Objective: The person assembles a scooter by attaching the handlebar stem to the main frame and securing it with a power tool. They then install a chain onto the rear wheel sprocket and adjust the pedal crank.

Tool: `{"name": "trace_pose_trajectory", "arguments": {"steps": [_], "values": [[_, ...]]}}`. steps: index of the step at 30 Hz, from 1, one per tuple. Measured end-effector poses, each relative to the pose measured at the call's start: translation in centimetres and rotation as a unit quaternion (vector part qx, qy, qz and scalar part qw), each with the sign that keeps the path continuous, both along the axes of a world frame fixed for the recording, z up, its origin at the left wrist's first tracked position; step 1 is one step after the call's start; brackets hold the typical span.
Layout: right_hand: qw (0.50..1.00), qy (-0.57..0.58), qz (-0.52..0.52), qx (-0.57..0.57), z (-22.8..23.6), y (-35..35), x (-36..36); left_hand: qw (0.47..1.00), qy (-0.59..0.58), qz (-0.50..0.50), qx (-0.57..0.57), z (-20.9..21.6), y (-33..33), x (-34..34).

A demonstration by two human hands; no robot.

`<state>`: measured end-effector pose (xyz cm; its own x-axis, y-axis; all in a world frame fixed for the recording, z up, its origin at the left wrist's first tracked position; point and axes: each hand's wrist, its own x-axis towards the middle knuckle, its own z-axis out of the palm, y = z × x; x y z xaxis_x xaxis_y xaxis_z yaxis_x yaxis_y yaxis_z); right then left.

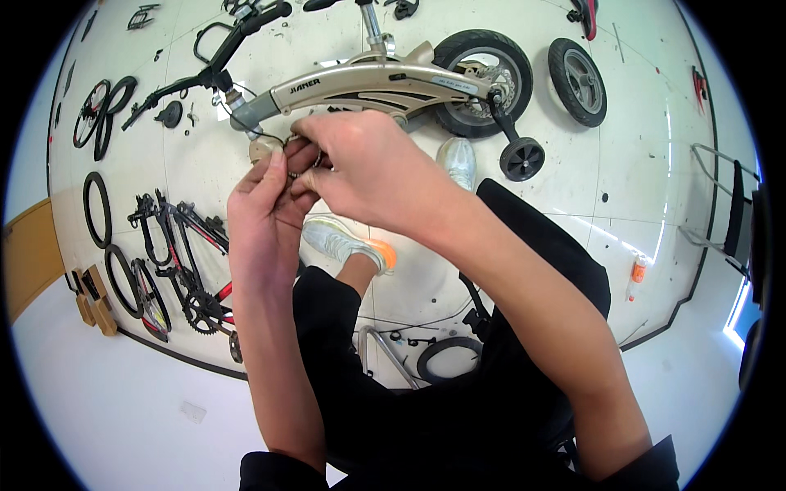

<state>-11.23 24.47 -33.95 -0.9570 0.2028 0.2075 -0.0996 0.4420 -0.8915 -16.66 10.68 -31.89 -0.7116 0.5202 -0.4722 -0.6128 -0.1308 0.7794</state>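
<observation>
Both hands meet just below the head tube of a gold child's bike frame (360, 80). My left hand (260, 204) has its thumb raised and its fingers curled, closed on the edge of a thin beaded ring (296, 173) that looks like a bearing ring. From above, my right hand (360, 164) pinches the same ring between thumb and fingers. Its far side is hidden by the fingers. A dark cable (264, 133) runs from the handlebar (233, 45) down to my left thumb. The gold bike's front end has no wheel, and its fork area is partly covered by my hands.
Behind the frame stand a rear wheel (494, 82) and a training wheel (521, 158). A loose wheel (578, 82) lies to the right. At left are a black-red bike frame (184, 245) and several tyres. An orange-capped bottle (636, 277) stands right; a tyre (449, 358) lies near my legs.
</observation>
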Motion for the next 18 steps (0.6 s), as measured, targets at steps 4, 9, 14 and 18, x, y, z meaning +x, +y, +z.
{"name": "trace_pose_trajectory", "arguments": {"steps": [4, 9, 14, 18], "values": [[0.998, -0.039, -0.005, -0.043, 0.3, -0.2, 0.5, 1.0, -0.003, -0.003, 0.001, -0.2, 0.0, 0.2], [0.998, -0.039, -0.005, -0.039, 1.6, 0.8, 1.6, 0.999, 0.005, 0.045, -0.022, -0.3, 1.1, 1.2], [0.995, -0.068, -0.044, -0.052, 4.6, 5.1, 4.4, 0.999, -0.014, -0.017, 0.048, 1.1, 3.7, 2.9], [0.991, -0.093, -0.087, -0.037, 5.3, 9.6, 7.0, 0.989, 0.045, -0.124, -0.072, 2.5, 8.4, 3.6]]}}
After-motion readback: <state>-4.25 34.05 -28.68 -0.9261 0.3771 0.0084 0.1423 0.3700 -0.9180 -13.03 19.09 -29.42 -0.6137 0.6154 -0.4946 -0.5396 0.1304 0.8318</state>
